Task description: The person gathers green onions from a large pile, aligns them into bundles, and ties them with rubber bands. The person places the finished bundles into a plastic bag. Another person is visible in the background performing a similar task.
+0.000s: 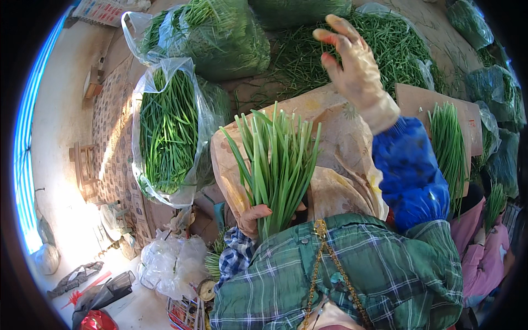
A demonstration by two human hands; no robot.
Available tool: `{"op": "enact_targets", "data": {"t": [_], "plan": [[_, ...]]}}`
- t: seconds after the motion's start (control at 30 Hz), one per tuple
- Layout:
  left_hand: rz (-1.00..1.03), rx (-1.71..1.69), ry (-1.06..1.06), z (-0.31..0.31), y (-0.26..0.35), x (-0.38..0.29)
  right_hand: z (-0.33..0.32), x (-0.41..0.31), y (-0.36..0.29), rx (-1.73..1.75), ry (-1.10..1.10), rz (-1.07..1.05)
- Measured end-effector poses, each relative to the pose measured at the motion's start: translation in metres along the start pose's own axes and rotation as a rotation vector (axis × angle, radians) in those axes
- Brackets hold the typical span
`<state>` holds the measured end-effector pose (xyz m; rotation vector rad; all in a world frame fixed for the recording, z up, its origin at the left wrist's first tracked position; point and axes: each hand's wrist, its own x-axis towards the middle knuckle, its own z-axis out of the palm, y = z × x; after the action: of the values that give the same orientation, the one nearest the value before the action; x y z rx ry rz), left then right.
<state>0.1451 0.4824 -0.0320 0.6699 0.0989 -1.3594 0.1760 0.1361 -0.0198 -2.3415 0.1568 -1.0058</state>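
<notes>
My left hand (pixel 254 219), bare, is closed around the lower part of a bunch of long green leafy stalks (pixel 278 165), which look like garlic chives. The bunch fans out over a stained, flower-patterned cloth (pixel 342 152) on my lap. My right hand (pixel 357 70), in a pale glove with reddish fingertips, is raised beyond the cloth with its fingers apart and nothing in it. Below and behind it lies a loose heap of green cuttings (pixel 396 49).
An open clear bag of green stalks (pixel 169 132) stands at the left, with larger filled bags (pixel 231 45) beyond. Another bunch (pixel 447 144) lies on cardboard (pixel 416 97) at the right. A co-worker in pink (pixel 484 264) sits close at the lower right, holding stalks.
</notes>
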Motion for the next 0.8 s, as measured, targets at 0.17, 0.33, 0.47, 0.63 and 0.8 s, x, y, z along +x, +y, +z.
{"op": "enact_targets", "data": {"t": [0.17,0.33,0.47,0.63,0.8], "plan": [[-0.031,-0.111,-0.028,-0.003,-0.001,0.01,-0.015,-0.047,-0.074,-0.079,-0.499,-0.246],[0.022,-0.088,0.073,0.014,-0.004,0.011,0.003,-0.062,-0.087,-0.13,-0.515,-0.067],[0.066,0.022,0.087,0.026,-0.004,0.006,0.02,-0.066,-0.09,0.0,-0.412,-0.124],[-0.032,-0.053,-0.083,-0.019,-0.01,0.009,0.015,-0.059,-0.071,-0.208,-0.295,-0.333],[0.018,-0.122,-0.066,-0.013,-0.012,0.003,-0.009,-0.016,-0.034,-0.254,-0.057,-0.098]]}}
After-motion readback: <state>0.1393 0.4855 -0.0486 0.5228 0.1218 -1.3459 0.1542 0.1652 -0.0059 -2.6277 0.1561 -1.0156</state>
